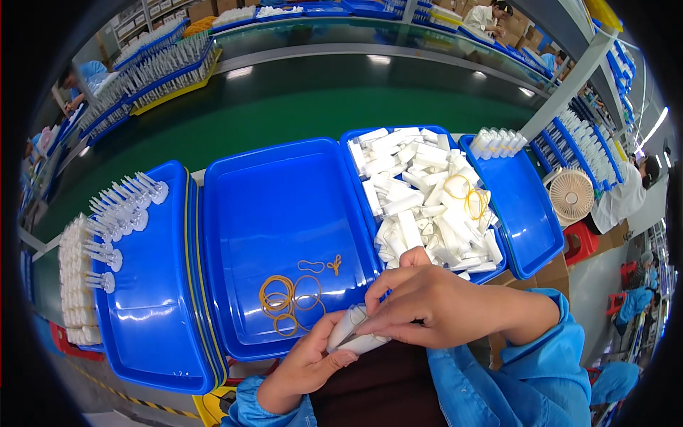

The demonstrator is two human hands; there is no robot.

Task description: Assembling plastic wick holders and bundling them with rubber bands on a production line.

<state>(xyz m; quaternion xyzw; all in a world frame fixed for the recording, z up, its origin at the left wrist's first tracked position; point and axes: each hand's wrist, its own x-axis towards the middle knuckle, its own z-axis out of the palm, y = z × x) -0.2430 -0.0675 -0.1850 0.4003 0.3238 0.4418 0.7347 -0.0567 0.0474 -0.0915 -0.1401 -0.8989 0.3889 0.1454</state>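
Note:
Low in front of my body, my left hand (307, 364) is closed around a few white plastic parts (346, 329), long and smooth, held side by side. My right hand (435, 299) reaches over from the right with bent fingers. Its thumb and fingertips are pinched together against these parts, and what they grip between them is hidden. Just beyond my left hand, yellow-brown rubber bands (277, 292) lie loose in the near end of a blue tray (284, 199). Right of that tray, a second blue tray (350, 153) is heaped with similar white parts (430, 178), with rubber bands (475, 203) on top.
At left, stacked blue trays (146, 306) carry clear stemmed pieces (117, 213) and white parts (75, 277). A blue tray (523, 220) at right holds upright bundles (498, 142). A small fan (571, 193) stands beyond it. Behind runs a green conveyor (284, 99); co-workers (487, 20) sit farther off.

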